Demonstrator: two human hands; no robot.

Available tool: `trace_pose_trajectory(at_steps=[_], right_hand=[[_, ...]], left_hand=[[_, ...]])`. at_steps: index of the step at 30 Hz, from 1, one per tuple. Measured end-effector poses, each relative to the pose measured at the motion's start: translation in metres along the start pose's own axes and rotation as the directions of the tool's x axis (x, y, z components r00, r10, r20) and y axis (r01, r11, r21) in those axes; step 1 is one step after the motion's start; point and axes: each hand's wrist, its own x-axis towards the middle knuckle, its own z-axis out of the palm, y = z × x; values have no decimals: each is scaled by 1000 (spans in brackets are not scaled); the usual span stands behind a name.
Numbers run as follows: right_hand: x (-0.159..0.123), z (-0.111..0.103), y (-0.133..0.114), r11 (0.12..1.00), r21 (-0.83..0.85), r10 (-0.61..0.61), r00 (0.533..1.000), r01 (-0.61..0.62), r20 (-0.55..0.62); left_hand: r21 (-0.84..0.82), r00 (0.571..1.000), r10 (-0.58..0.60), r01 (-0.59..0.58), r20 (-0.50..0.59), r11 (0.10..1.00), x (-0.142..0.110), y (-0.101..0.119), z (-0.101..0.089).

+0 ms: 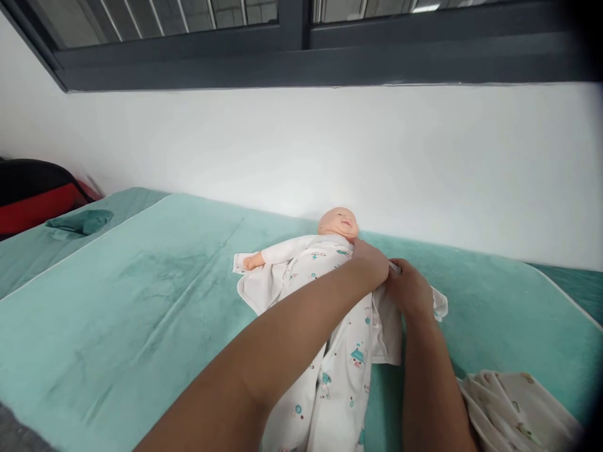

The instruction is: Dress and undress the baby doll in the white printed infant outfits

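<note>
A baby doll [338, 221] lies on its back, its head close to the wall. It wears white clothes [325, 386] printed with small teal figures, and a white jacket [257, 289] is spread open beneath it. The doll's hand on the left side [253, 261] pokes out of a white sleeve. My left hand [372, 260] reaches across the doll's chest and is closed at the far shoulder. My right hand [411, 290] is closed around the jacket sleeve [440, 304] on that side, against my left hand. The doll's arm there and most of my fingertips are hidden.
A teal padded cover [113, 326] lies under the doll. Folded patterned cloth [518, 411] rests at the lower right. A black and red bag [38, 194] and a dark green cloth [80, 223] are at the left. Behind stands a white wall [235, 150] below a dark window frame [188, 66].
</note>
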Motion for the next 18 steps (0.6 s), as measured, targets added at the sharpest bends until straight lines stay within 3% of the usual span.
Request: trace_pose_trajectory(at_steps=[10,18], right_hand=[[19,-10,35,970,239,-43,999,33,33],[12,-26,33,951,307,-41,997,22,58]], left_hand=[[60,990,94,-88,-108,994,-25,-23,-17],[108,987,104,-90,-126,990,-48,-43,-43]])
